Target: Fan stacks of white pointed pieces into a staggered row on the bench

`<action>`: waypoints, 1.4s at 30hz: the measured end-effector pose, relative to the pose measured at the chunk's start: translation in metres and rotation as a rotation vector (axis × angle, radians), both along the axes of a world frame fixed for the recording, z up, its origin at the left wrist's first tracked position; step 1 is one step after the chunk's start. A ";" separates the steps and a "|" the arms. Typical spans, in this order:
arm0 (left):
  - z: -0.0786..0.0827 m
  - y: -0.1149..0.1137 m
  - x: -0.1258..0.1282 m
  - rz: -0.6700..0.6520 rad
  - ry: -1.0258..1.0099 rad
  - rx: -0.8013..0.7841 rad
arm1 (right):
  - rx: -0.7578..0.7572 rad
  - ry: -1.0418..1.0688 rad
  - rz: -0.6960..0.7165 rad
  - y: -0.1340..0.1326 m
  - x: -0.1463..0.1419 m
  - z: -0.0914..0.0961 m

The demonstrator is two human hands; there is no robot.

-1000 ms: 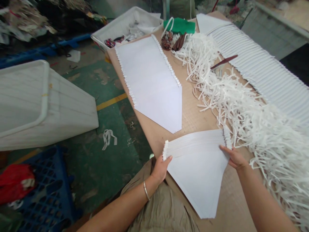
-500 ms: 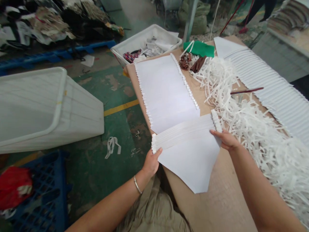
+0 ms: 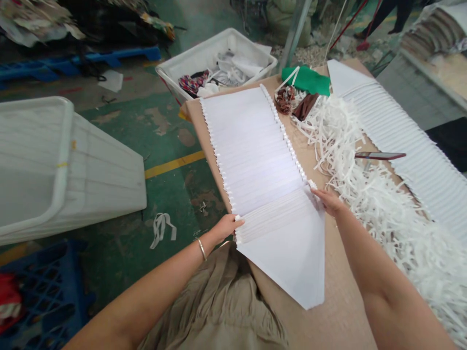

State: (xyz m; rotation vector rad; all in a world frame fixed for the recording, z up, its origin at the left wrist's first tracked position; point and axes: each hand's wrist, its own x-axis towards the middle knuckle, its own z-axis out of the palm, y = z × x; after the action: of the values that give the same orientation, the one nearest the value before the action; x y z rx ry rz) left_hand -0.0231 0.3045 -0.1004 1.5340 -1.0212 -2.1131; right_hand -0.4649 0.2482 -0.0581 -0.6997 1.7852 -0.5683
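A fanned stack of thin white sheets (image 3: 284,257), fabric or paper, lies at the near end of the table, its pointed end towards me. My left hand (image 3: 226,227) pinches its left edge near the small white tabs. On the opposite edge, my right hand (image 3: 329,201) grips the stack between thumb and fingers. Directly beyond it and touching it, a longer overlapping row of similar white sheets (image 3: 251,146) runs up the table, with small tabs along both sides.
Loose white strips (image 3: 386,209) heap along the right, with a thin dark-red flat object (image 3: 380,155) on them. Further right is another row of white sheets (image 3: 419,141). Green cloth (image 3: 306,80) lies at the back. White bins (image 3: 109,170) and a blue pallet (image 3: 54,287) stand left.
The held stack has come down flat against the end of the longer row, its pointed end swinging slightly right. Both hands still grip its edges. The view has shifted a little.
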 end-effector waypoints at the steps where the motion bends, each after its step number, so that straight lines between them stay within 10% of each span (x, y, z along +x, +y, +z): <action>1: -0.004 -0.005 0.000 -0.062 -0.040 -0.071 | -0.030 0.060 0.009 -0.005 0.003 -0.003; 5: -0.017 -0.013 -0.001 -0.139 -0.090 -0.229 | -0.068 0.147 0.005 -0.015 0.006 -0.013; 19: -0.015 -0.010 -0.004 0.016 -0.012 -0.001 | 0.018 0.064 0.056 -0.022 0.009 -0.008; 29: -0.020 -0.007 -0.010 0.079 -0.034 -0.013 | 0.026 0.566 0.123 -0.026 0.024 -0.003; 35: -0.024 -0.006 -0.012 0.083 -0.085 -0.066 | -0.327 1.115 0.468 0.033 0.113 0.006; 42: -0.031 -0.004 -0.010 0.057 -0.086 -0.079 | -0.480 1.077 0.854 0.105 0.180 -0.010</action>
State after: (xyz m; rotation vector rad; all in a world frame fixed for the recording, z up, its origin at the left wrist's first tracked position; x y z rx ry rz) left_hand -0.0336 0.3000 -0.1314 1.6076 -1.0644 -1.9602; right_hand -0.2847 0.3529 -0.0679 -2.2641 1.9927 0.0373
